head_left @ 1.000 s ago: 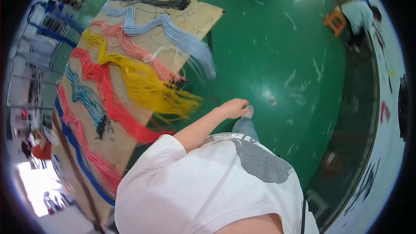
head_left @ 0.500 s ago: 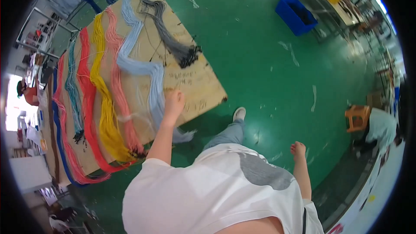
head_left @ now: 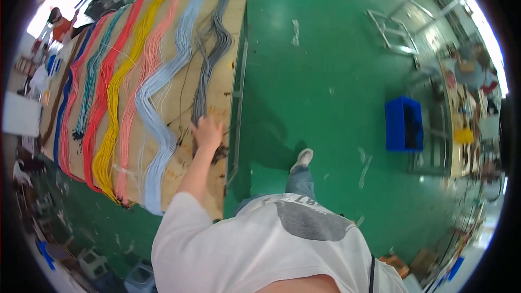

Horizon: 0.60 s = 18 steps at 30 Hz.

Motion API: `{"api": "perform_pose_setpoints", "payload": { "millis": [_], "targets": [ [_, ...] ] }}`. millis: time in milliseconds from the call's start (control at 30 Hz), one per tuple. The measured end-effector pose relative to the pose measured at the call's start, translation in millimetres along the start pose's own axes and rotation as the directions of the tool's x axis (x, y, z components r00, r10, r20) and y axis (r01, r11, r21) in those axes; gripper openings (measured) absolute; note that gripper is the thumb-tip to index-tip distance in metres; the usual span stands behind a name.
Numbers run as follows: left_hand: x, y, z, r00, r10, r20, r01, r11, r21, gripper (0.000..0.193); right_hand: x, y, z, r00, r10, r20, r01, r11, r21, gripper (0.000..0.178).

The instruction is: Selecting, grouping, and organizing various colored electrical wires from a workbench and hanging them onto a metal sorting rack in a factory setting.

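Observation:
My left hand is over the lower part of a grey bundle of thin wires, with fingers apart. It looks to be touching the strands, but I cannot tell if it presses on them. Dark ends of that bundle show partly beside my wrist. Left of the hand, a pale blue wire bundle zigzags down the board. More bundles lie side by side beyond it: pink, yellow, red, teal, blue and brown. All rest on a large wooden tabletop. My right hand is out of sight.
A metal frame runs under the tabletop's right edge. On the green floor stand a blue bin and a metal rack. A cluttered workbench is at the right. One person is beyond the table's far left, another at the right.
I have moved forward along the table and the view has turned. My left hand has gone from beside the pale blue bundle to the grey one and opened. My right hand has left the view.

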<state>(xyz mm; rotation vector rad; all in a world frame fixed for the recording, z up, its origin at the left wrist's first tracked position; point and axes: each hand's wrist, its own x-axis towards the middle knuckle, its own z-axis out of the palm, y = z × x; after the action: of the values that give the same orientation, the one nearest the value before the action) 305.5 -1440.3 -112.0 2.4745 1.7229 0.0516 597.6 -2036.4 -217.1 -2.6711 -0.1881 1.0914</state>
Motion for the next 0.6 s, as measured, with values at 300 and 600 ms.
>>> {"api": "perform_pose_setpoints", "payload": {
  "millis": [300,600],
  "targets": [
    [31.7,20.3,-0.4,0.851,-0.522,0.05,0.515,0.85,0.11,0.022,346.9,-244.1,-145.1,0.628,-0.622,0.469,0.669,0.122,-0.733,0.017],
    [184.9,60.3,18.8,0.422,-0.709,-0.565,0.851,0.525,-0.024,0.033,442.2,-733.3,-170.2,0.913,-0.236,0.332,0.164,0.959,0.232,0.021]
  ]
}}
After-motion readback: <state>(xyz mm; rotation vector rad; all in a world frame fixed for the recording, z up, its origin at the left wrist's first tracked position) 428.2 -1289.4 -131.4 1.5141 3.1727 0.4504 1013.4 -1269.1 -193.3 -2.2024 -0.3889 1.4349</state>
